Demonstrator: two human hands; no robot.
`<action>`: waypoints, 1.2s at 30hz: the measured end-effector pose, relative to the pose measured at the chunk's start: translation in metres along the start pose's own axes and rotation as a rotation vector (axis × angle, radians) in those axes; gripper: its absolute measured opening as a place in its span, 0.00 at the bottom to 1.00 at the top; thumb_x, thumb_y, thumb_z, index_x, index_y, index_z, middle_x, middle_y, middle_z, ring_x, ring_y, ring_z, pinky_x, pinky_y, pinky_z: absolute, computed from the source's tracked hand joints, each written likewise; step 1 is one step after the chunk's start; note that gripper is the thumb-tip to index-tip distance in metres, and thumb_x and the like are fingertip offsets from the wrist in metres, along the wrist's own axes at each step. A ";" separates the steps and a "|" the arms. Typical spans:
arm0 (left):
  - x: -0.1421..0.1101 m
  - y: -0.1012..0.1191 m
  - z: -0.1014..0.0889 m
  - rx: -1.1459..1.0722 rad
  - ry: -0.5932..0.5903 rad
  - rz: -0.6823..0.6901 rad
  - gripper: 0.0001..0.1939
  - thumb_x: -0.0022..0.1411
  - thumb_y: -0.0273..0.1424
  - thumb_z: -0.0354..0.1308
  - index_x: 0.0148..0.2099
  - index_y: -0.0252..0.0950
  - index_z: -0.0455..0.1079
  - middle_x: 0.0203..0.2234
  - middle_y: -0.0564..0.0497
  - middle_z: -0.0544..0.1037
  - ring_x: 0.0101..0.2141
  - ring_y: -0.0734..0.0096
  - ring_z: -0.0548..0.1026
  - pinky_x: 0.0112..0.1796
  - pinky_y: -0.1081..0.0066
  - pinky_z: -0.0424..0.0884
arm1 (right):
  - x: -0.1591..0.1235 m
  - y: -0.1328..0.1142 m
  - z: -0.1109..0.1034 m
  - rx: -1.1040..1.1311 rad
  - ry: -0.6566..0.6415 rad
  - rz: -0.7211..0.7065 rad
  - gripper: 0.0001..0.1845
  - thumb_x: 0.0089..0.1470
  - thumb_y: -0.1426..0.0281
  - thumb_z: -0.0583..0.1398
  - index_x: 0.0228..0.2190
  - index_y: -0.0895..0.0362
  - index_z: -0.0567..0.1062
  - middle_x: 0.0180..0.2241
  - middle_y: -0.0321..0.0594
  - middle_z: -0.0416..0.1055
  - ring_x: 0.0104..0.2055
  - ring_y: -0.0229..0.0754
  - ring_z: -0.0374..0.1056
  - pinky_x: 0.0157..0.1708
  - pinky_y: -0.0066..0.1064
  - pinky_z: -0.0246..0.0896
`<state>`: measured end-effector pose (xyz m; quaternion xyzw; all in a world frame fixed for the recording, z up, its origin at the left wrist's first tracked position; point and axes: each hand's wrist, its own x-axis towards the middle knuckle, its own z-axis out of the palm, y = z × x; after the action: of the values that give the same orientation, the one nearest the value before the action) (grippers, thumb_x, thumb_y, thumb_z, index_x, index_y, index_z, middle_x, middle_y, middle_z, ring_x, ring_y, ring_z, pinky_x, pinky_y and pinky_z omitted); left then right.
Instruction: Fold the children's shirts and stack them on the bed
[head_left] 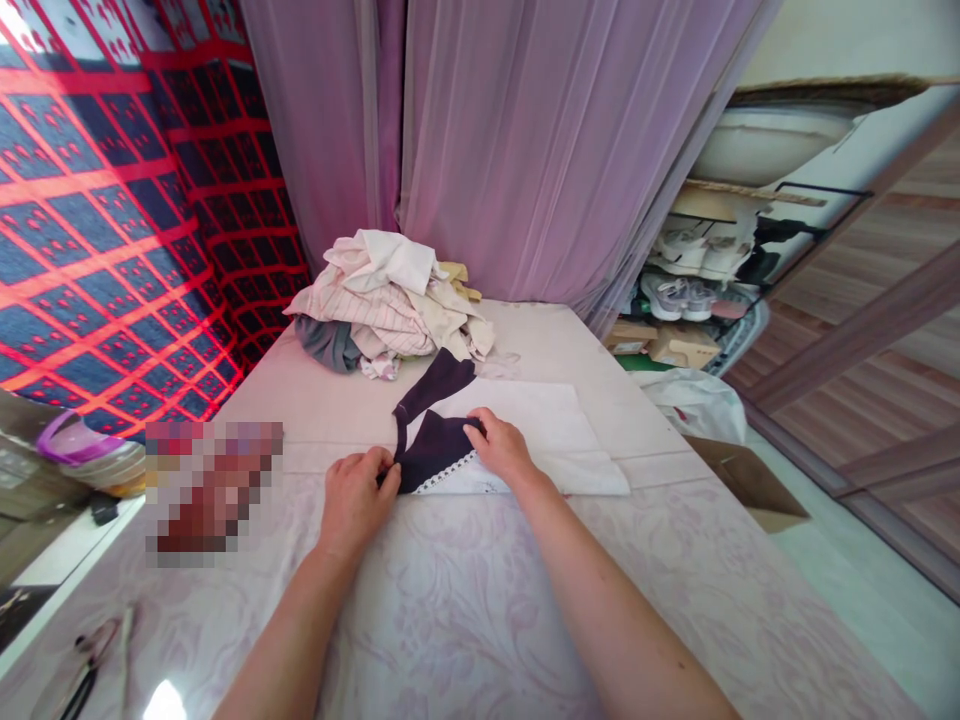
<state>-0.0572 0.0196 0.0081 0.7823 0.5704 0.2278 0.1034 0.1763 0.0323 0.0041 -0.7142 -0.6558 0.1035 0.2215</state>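
A dark purple garment (433,432) with a white lace-trimmed edge lies on a folded white cloth (555,430) on the bed. My left hand (356,500) pinches the garment's near-left edge, fingers curled closed. At the garment's right side my right hand (501,448) presses and grips the fabric, fingers closed on it. A narrow strip of the dark garment stretches away toward the pile behind.
A heap of pale and striped clothes (386,300) sits at the back of the bed (465,620). Pink curtains (525,150) hang behind. A shoe rack (697,290) and cardboard box (750,480) stand at right. Scissors (90,660) lie near left.
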 end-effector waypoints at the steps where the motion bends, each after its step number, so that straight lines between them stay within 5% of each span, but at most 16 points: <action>1: 0.000 0.000 0.001 0.003 -0.005 0.000 0.07 0.58 0.35 0.49 0.32 0.40 0.66 0.26 0.54 0.76 0.34 0.64 0.74 0.42 0.63 0.60 | -0.001 0.002 -0.004 -0.022 -0.027 -0.001 0.15 0.57 0.59 0.52 0.43 0.49 0.70 0.30 0.34 0.74 0.31 0.40 0.67 0.29 0.28 0.52; 5: 0.001 0.000 0.003 0.019 -0.012 -0.004 0.07 0.56 0.33 0.51 0.37 0.41 0.67 0.26 0.55 0.76 0.34 0.63 0.74 0.43 0.62 0.60 | -0.003 0.026 -0.034 -0.071 -0.113 0.056 0.18 0.57 0.55 0.51 0.41 0.49 0.73 0.30 0.35 0.75 0.31 0.40 0.68 0.28 0.27 0.51; 12: 0.000 0.002 0.002 0.062 0.003 0.041 0.10 0.56 0.32 0.50 0.40 0.40 0.69 0.31 0.51 0.78 0.37 0.61 0.73 0.43 0.60 0.63 | -0.026 0.116 -0.097 -0.200 -0.266 0.171 0.12 0.52 0.61 0.56 0.31 0.52 0.77 0.32 0.35 0.75 0.34 0.39 0.68 0.30 0.26 0.54; 15: -0.004 0.010 0.006 0.073 0.087 0.197 0.12 0.56 0.28 0.49 0.41 0.40 0.71 0.42 0.48 0.77 0.44 0.59 0.71 0.47 0.57 0.62 | -0.039 0.145 -0.110 -0.224 -0.287 0.148 0.11 0.48 0.62 0.59 0.31 0.53 0.77 0.35 0.37 0.75 0.37 0.40 0.68 0.33 0.26 0.55; 18: -0.010 0.021 0.017 0.046 0.014 0.465 0.16 0.60 0.28 0.48 0.48 0.40 0.70 0.50 0.48 0.74 0.51 0.59 0.68 0.53 0.55 0.59 | -0.047 0.157 -0.114 -0.252 -0.256 0.152 0.09 0.48 0.64 0.58 0.29 0.54 0.77 0.34 0.36 0.74 0.36 0.40 0.67 0.33 0.26 0.55; 21: -0.015 0.028 0.029 0.064 -0.164 0.626 0.22 0.64 0.37 0.48 0.58 0.40 0.63 0.57 0.48 0.67 0.58 0.57 0.61 0.57 0.52 0.55 | -0.049 0.157 -0.110 -0.270 -0.178 0.239 0.12 0.53 0.64 0.54 0.35 0.53 0.75 0.32 0.36 0.74 0.34 0.39 0.67 0.30 0.26 0.54; 26: -0.018 0.025 0.037 0.105 -0.262 0.614 0.26 0.65 0.45 0.46 0.62 0.44 0.58 0.62 0.49 0.60 0.61 0.56 0.56 0.58 0.50 0.53 | -0.054 0.148 -0.100 -0.349 -0.032 0.370 0.19 0.55 0.64 0.53 0.48 0.53 0.70 0.38 0.41 0.74 0.39 0.44 0.68 0.37 0.31 0.57; 30: -0.016 0.023 0.038 0.132 -0.269 0.611 0.25 0.65 0.45 0.45 0.62 0.48 0.59 0.63 0.48 0.57 0.61 0.55 0.55 0.58 0.49 0.52 | -0.071 0.116 -0.083 -0.354 0.204 0.198 0.22 0.58 0.67 0.47 0.52 0.58 0.68 0.53 0.47 0.66 0.54 0.46 0.60 0.52 0.36 0.52; 33: -0.016 0.024 0.039 0.151 -0.270 0.612 0.25 0.64 0.46 0.45 0.62 0.50 0.57 0.63 0.47 0.57 0.62 0.53 0.54 0.57 0.47 0.53 | -0.086 0.081 -0.062 -0.287 -0.003 -0.146 0.27 0.60 0.63 0.46 0.59 0.56 0.59 0.63 0.42 0.53 0.64 0.44 0.46 0.61 0.40 0.38; 36: -0.016 0.024 0.038 0.153 -0.281 0.605 0.25 0.64 0.47 0.45 0.62 0.51 0.58 0.63 0.47 0.57 0.62 0.52 0.54 0.57 0.46 0.53 | -0.096 0.062 -0.045 -0.252 -0.236 -0.275 0.31 0.61 0.58 0.46 0.62 0.55 0.52 0.65 0.41 0.44 0.67 0.43 0.37 0.63 0.45 0.29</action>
<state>-0.0231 0.0005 -0.0193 0.9453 0.3083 0.0948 0.0499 0.2403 -0.0733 0.0020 -0.6232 -0.7761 0.0723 0.0643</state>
